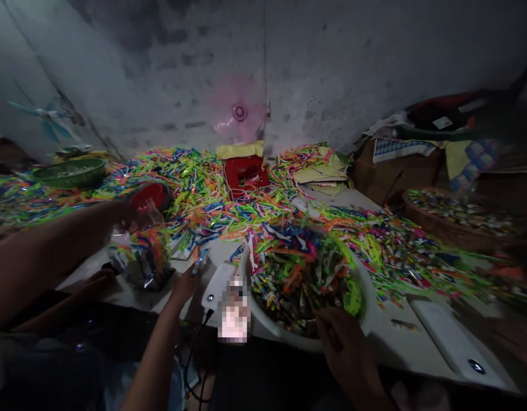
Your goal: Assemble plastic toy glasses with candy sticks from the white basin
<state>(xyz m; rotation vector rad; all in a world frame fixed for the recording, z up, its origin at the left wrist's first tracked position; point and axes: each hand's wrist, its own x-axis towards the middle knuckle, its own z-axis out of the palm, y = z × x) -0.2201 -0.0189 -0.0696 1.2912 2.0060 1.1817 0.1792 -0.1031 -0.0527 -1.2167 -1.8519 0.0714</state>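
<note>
My left hand [186, 284] is closed around a small orange and light-blue plastic piece [200, 260], raised just over the table to the left of a white basin [366, 285]. Inside the basin lie bright plastic strips [284, 240] and a heap of small multicoloured pieces [284, 299]. At the near right rim, my right hand [344, 342] reaches in with its fingers curled over the heap. What those fingers hold, if anything, is too dark to make out. A white device with a cable [218, 285] lies between my left hand and the basin.
Another person's arm [66, 245] reaches from the left to a clear bag of plastic pieces [145, 257]. Piles of colourful pieces [177, 177] cover the table. A red box [245, 171], a spinning pink fan [240, 111] and a white power bank [451, 339] stand around.
</note>
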